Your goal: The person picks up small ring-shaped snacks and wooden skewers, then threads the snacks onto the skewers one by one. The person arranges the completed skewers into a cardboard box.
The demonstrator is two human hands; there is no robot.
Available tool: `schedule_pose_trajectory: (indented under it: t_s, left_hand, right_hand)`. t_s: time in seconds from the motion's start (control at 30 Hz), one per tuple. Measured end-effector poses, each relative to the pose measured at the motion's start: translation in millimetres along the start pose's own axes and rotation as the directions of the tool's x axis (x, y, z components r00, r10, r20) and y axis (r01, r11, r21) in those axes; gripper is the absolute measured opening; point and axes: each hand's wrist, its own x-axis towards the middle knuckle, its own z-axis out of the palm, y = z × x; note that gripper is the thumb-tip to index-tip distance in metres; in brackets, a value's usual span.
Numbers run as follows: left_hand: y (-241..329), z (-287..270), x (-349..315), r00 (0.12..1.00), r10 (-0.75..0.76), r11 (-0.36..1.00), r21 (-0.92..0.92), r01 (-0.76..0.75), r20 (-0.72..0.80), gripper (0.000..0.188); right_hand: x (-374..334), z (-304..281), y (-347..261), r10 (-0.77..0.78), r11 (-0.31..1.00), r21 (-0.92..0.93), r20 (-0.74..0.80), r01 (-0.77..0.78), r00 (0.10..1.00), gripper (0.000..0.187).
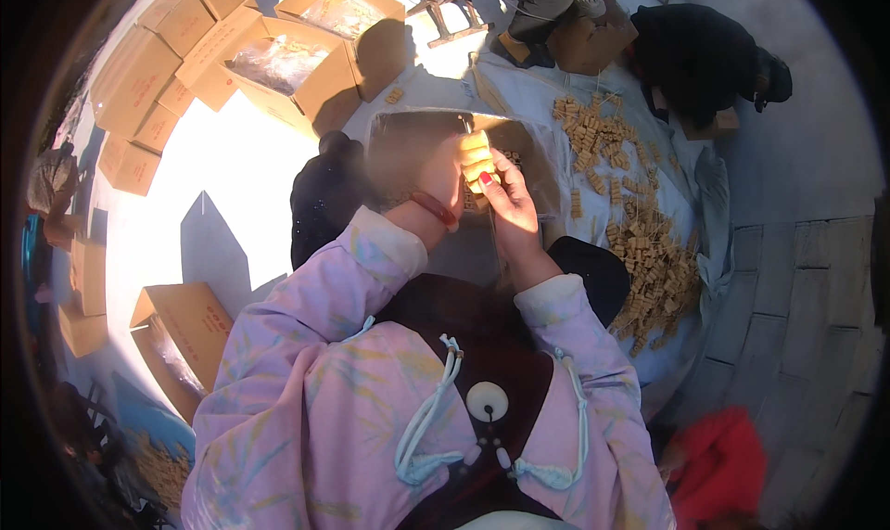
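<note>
A tan, ridged, rolled food piece is held upright in front of me, above an open carton. My right hand pinches its lower right side, the red-nailed thumb pressed against it. From the left, my left hand grips the same piece; glare washes this hand out and its fingertips are partly hidden. Around my left wrist is a reddish-brown bangle. Small pieces lie in the carton below, mostly hidden by my hands.
To the right, a large heap of similar tan pieces with thin sticks lies on a white sheet. Cartons stack at the far left; an open carton holds clear plastic. Other people work at the far side.
</note>
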Motion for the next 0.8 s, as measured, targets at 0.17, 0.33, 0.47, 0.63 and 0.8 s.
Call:
schedule_pose_trajectory:
  t_s: [0.17, 0.33, 0.47, 0.63, 0.8]
  left_hand:
    - [-7.3, 0.9, -1.2, 0.994, -0.041, 0.990, -0.130, 0.054, 0.097, 0.056]
    - [-3.5, 1.5, 4.1, 0.996, -0.081, 0.993, -0.083, 0.084, 0.033, 0.050]
    - [6.1, 1.6, 0.8, 0.924, -0.109, 0.982, -0.103, 0.157, 0.367, 0.056]
    - [8.1, 13.5, 15.4, 0.956, -0.151, 0.988, 0.053, 0.142, 0.252, 0.055]
    - [5.6, 24.1, 37.3, 0.976, -0.132, 0.989, 0.092, 0.118, 0.172, 0.057]
  right_hand:
    - [2.3, 3.0, 4.9, -0.162, 0.867, -0.489, -0.084, 0.101, 0.983, 0.055]
    - [0.4, 11.0, 10.1, -0.445, 0.573, -0.759, 0.030, 0.309, 0.895, 0.059]
    - [12.4, 11.2, 7.4, -0.505, 0.631, -0.684, -0.002, 0.367, 0.863, 0.061]
    - [27.8, 8.9, -0.8, -0.562, 0.603, -0.702, -0.037, 0.378, 0.826, 0.065]
    - [36.2, -6.2, -35.7, -0.470, 0.484, -0.838, -0.006, 0.252, 0.883, 0.065]
